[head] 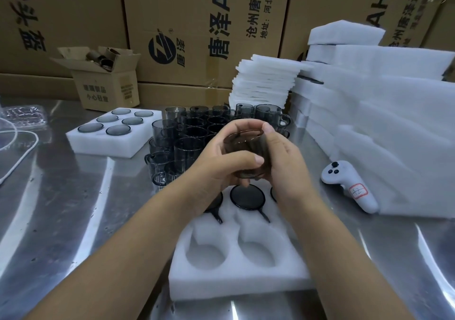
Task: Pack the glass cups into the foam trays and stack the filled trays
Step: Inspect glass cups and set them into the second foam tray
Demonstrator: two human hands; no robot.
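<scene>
Cup [246, 154] gripped in both hands: left hand [216, 169] with thumb across the near wall, right hand [283, 169] curled round the right side. Held roughly upright, mouth seemingly up, just above the tray [236, 285]. Far row filled, empty pockets below and nearer the body (so down and back, probably). Steel desk [73, 221] beneath, loose cups [192, 132] beyond, foam stacks [266, 80] and boxes [197, 24] behind.

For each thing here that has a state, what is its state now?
held cup: gripped by both hands
left hand: holds the cup
right hand: holds the cup
near tray: partly filled, two holes empty
far tray: all six holes filled
small box: flaps open
</scene>
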